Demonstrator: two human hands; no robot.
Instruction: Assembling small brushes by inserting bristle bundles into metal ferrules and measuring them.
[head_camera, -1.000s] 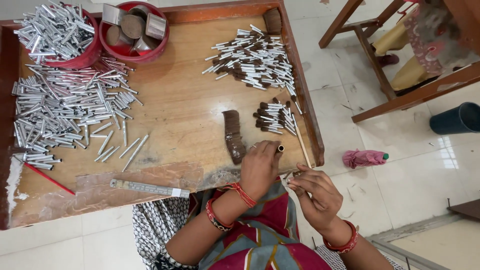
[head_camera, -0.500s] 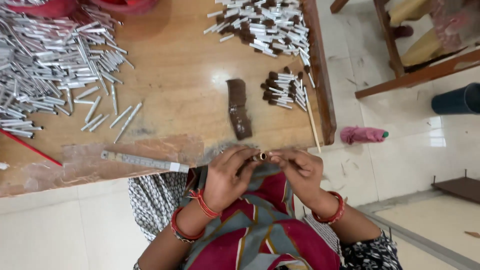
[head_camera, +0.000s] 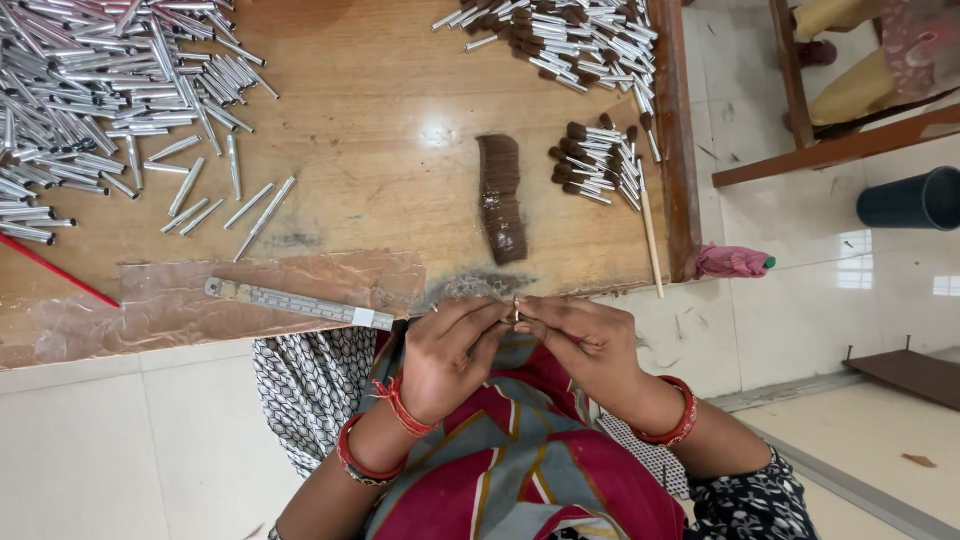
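Two hands meet just below the near edge of the low wooden worktable (head_camera: 380, 150), and between them I see a small silver metal tube (head_camera: 517, 308), held upright just off that edge and above the lap. My left hand (head_camera: 450, 355) has its thumb and forefinger closed on the tube from one side, and my right hand (head_camera: 585, 345) pinches it from the other, so both grips are pressed together on the same small piece; I cannot tell whether bristles sit in it. Both wrists carry red bangles. On the table, straight up from the hands, lies a curved strip of dark brown bristle hair (head_camera: 501, 197). Toward the table's right rim from that strip sits a small cluster of silver tubes tipped with brown tufts (head_camera: 598, 162), with a thin wooden stick (head_camera: 651, 235) lying along the rim beside it. At the table's far right corner is a larger heap of tufted silver tubes (head_camera: 565, 35). Across the table's left part spreads a big pile of plain silver metal tubes (head_camera: 95, 95), a few of them scattered loose toward the middle. A flat steel ruler (head_camera: 300, 303) lies along the table's near edge, on a patch of shiny brown tape, just left of my left hand.
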